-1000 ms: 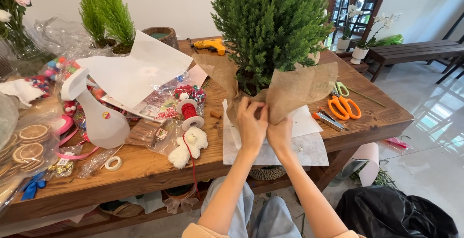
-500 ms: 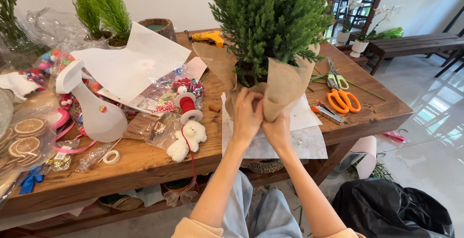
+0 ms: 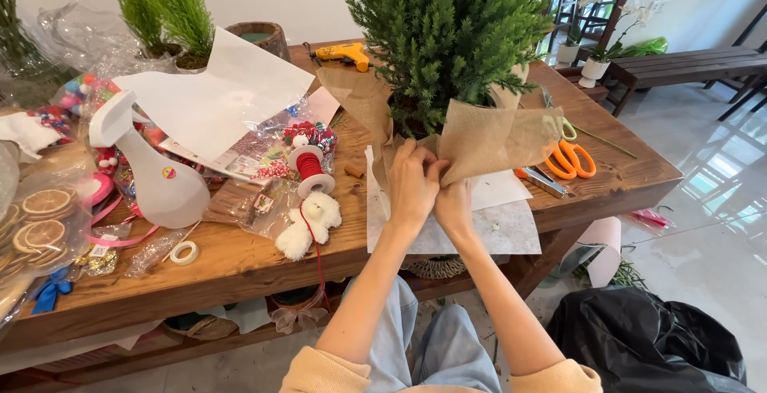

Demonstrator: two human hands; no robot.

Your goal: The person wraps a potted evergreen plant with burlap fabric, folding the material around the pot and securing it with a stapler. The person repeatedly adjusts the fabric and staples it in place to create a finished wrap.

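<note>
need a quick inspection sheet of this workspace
surface: wooden table, crowded on its left half.
job's things: small evergreen tree with brown burlap wrap gathered at its base, on white paper.
clutter: white spray bottle, red thread spool, white plush toy, tape roll, dried orange slices, orange scissors, yellow glue gun.
hands: left hand and right hand both pinch the burlap, side by side.
cables: nothing seen.
surroundings: bench, black bag on the floor.
</note>
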